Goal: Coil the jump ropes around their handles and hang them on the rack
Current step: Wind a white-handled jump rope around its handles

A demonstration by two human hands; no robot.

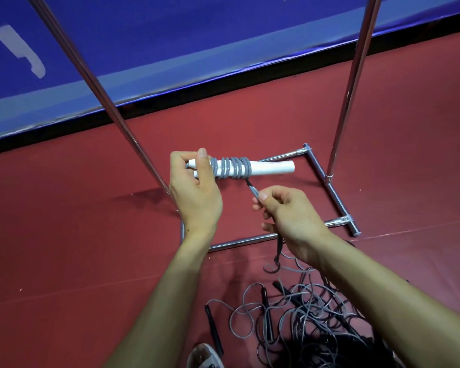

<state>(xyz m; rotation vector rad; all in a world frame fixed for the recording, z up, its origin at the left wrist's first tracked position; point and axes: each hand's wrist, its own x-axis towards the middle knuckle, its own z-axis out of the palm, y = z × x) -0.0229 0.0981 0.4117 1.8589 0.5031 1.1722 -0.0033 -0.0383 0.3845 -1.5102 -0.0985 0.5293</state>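
My left hand point(194, 187) grips two white jump-rope handles point(266, 168) held side by side and level, above the floor. Several turns of grey rope point(231, 168) are coiled around the middle of the handles. From the coil the grey rope runs down to my right hand point(287, 213), which pinches it between thumb and fingers just below the handles. Below my right hand the rope hangs down toward the floor. The metal rack's two upright poles point(348, 83) rise on either side of my hands, and its base frame point(327, 181) lies on the floor beneath them.
A tangled pile of grey ropes with black handles point(311, 309) lies on the red floor at the lower right. A shoe tip point(205, 357) shows at the bottom edge. A blue padded wall point(170, 49) with a black lower edge runs along the far side.
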